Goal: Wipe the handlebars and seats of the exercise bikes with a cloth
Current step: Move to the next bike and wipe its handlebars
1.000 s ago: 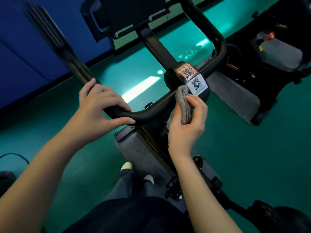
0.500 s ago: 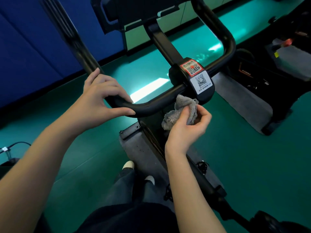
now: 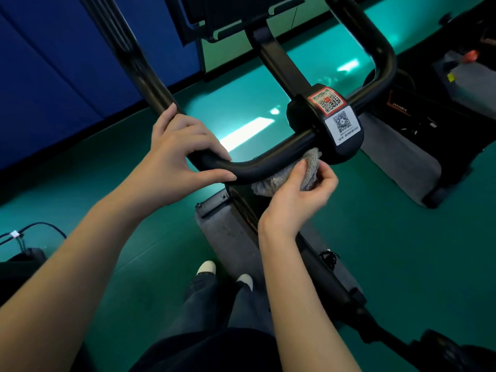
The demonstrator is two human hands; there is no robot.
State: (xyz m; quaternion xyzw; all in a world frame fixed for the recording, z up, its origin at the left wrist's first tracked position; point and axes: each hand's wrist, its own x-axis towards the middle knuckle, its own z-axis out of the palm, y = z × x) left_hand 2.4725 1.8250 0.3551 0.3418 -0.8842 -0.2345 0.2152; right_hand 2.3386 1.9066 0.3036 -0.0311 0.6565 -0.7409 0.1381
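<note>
our left hand wraps the black tubular metal handlebar at its near-left bend. our right hand pinches the crumpled grey cloth under the near bar, beside the black clamp with qr stickers. we'd wrap the cloth round the tube and wipe with steady pressure while the left hand braces.

Orange lettering on the neighbouring bike's housing reads roughly "MANMA". On the handlebar clamp, the red QR sticker and white QR sticker carry illegible print.
</note>
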